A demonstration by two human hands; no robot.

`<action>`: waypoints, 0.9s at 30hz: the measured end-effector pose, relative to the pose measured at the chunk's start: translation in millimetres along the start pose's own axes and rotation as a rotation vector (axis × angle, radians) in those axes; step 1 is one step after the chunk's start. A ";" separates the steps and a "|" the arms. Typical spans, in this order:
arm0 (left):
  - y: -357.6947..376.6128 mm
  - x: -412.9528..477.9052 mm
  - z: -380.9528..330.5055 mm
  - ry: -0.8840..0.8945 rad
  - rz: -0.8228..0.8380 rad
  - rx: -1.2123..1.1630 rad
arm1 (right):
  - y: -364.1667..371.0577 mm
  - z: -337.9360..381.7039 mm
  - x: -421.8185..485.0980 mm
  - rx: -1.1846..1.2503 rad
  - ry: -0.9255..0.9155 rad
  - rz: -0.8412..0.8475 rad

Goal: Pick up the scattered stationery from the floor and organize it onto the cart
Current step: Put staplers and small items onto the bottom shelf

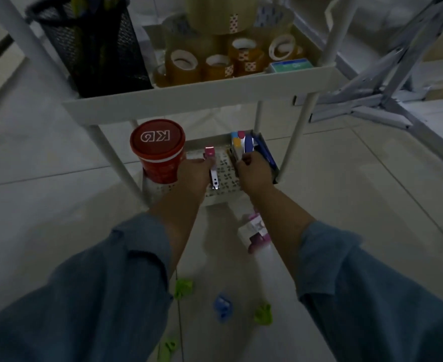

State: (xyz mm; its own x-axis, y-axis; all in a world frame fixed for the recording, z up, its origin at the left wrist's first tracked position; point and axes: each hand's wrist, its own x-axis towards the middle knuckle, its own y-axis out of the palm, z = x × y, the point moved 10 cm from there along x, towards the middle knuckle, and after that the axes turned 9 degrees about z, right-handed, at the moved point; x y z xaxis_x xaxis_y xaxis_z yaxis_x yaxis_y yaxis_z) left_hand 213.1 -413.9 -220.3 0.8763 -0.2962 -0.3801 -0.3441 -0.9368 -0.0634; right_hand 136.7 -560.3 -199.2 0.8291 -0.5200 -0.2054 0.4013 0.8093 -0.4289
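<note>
- Left hand (194, 176) down on the cart's lower shelf (223, 178), fingers curled round a pink-and-silver tool (211, 165). The pink end points away from the wrist; the silver end lies by the palm.
- Red tub (157, 150) just left of that hand, touching or nearly so.
- Right hand (254, 173) close beside the left, fingers bent, pinching an upright bundle of stationery (238, 146) at its fingertips. Blue pens (266, 155) just right of the knuckles.
- On the floor behind the right wrist: pink-and-white packet (254, 231). Further back between the forearms: green clip (184, 288), blue clip (223, 307), second green clip (263, 313).
- Above both hands: upper shelf (202, 97) with tape rolls (184, 64) and a black mesh holder (95, 45).
</note>
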 end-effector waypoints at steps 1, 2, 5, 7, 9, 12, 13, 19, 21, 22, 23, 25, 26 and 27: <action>-0.2 11.6 4.3 -0.004 -0.007 0.018 | 3.0 0.1 7.7 -0.064 0.020 0.001; 0.0 20.6 6.8 0.002 -0.015 0.040 | 6.0 -1.3 14.9 -0.135 0.037 0.000; 4.7 30.7 6.3 0.037 -0.029 0.163 | 15.6 -4.9 30.1 -0.402 0.069 -0.031; 8.0 32.6 3.1 0.075 -0.047 0.260 | 17.6 -4.1 34.3 -0.500 0.079 -0.058; 9.1 36.9 3.5 0.079 -0.057 0.325 | 22.7 -0.7 38.4 -0.559 0.066 -0.043; 9.4 41.4 9.1 0.024 -0.038 0.404 | 29.3 5.9 41.0 -0.640 0.038 -0.029; 8.4 42.6 11.7 0.007 -0.032 0.430 | 32.5 5.0 42.0 -0.651 0.032 -0.015; 4.3 34.5 21.5 0.013 0.028 0.680 | 41.1 -2.7 44.8 -0.649 -0.065 0.037; 4.8 33.3 24.8 0.039 0.059 0.770 | 42.3 0.0 41.2 -0.722 -0.121 0.067; 4.6 34.7 26.1 0.062 0.062 0.802 | 43.8 0.0 39.2 -0.799 -0.138 0.088; 3.5 38.0 27.5 0.080 0.059 0.803 | 44.4 0.6 37.3 -0.879 -0.159 0.096; 0.8 41.0 26.6 0.088 0.047 0.752 | 41.9 3.8 36.8 -0.985 -0.217 0.072; 0.2 43.0 25.7 0.087 0.039 0.743 | 40.8 5.3 37.9 -1.012 -0.242 0.062; 1.5 44.4 24.2 0.093 0.036 0.732 | 40.6 6.7 39.3 -1.040 -0.270 0.058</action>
State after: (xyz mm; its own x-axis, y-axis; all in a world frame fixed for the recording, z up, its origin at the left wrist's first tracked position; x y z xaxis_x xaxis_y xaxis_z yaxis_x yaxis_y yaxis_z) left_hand 243.3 -424.0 -259.6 0.8737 -0.3696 -0.3162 -0.4821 -0.5714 -0.6642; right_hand 188.2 -546.0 -218.8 0.9459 -0.3077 -0.1026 -0.0634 0.1350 -0.9888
